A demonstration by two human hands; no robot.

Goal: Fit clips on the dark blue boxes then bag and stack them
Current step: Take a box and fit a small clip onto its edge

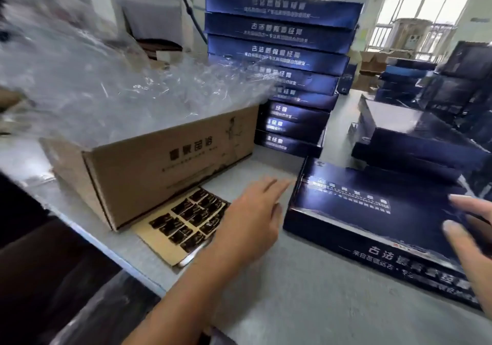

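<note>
The dark blue box (372,219) lay flat on the bench (306,291), front right. It looked stiff, light and glossy, likely slick; its long edges seemed the best hold. The left hand (250,216) hovered beside it, fingers straight, grasping nothing. The right hand (468,232) rested spread fingers on its lid, grip released.

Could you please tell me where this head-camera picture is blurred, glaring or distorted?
In the head view, the left hand and right hand are smeared by motion; the crumpled clear plastic bags catch white glints; the bright windows are washed out; the tall stack of dark blue boxes leans with wide-angle distortion.
</note>
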